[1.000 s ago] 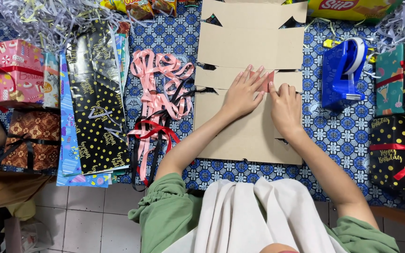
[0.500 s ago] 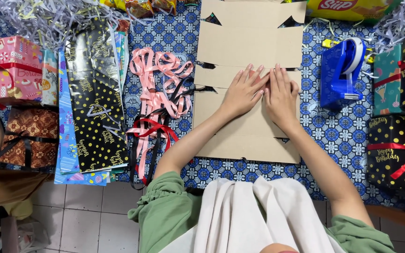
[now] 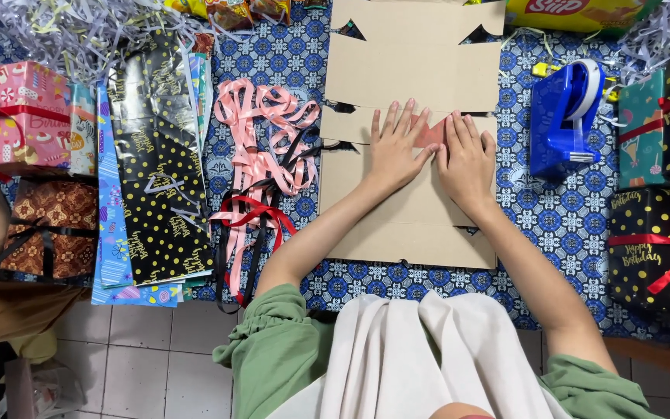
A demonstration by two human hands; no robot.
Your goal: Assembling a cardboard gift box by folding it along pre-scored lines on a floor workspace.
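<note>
A flattened brown cardboard box (image 3: 412, 70) lies on the blue patterned cloth (image 3: 273, 70). My left hand (image 3: 397, 147) and my right hand (image 3: 467, 159) press flat on its middle panels, side by side, fingers spread and pointing away from me. Between the two hands a small reddish patch (image 3: 430, 133) shows on the cardboard. Neither hand grips anything.
A blue tape dispenser (image 3: 564, 116) stands right of the cardboard. Wrapped gift boxes sit at far right (image 3: 661, 240) and far left (image 3: 13, 116). Pink, red and black ribbons (image 3: 257, 171) and sheets of wrapping paper (image 3: 157, 178) lie to the left. Shredded paper (image 3: 79, 27) lines the back.
Both hands have slid a little farther up the cardboard and come closer together, now lying flatter on it.
</note>
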